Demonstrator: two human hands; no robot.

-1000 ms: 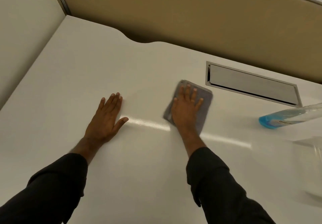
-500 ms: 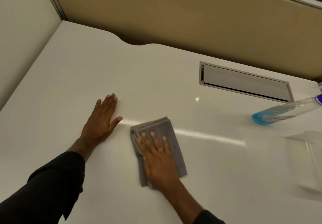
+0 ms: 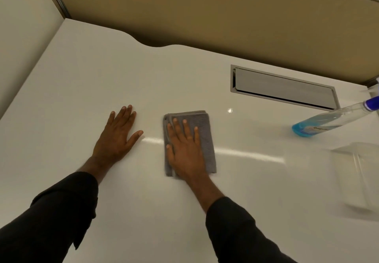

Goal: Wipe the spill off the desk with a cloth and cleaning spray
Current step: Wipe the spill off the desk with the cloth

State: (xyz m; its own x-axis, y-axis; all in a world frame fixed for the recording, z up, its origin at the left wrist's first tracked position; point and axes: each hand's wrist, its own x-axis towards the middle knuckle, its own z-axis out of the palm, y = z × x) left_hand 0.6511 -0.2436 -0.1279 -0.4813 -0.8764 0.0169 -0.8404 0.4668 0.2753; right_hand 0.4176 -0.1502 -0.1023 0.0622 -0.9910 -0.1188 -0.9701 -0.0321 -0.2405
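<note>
Head view: hands flat, right hand (image 3: 185,152) hiding much of the cloth (image 3: 203,137), left hand (image 3: 117,137) bare.

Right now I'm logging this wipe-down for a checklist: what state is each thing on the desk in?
Cloth: folded, flat on the desk, under the right hand.
Right hand: open, palm pressing on the cloth.
Left hand: open, flat on the bare desk, apart from the cloth.
Spray bottle: standing on the desk, partly filled with blue liquid.
Cable hatch: lid shut.
Clear container: blurred, state unclear.
</note>
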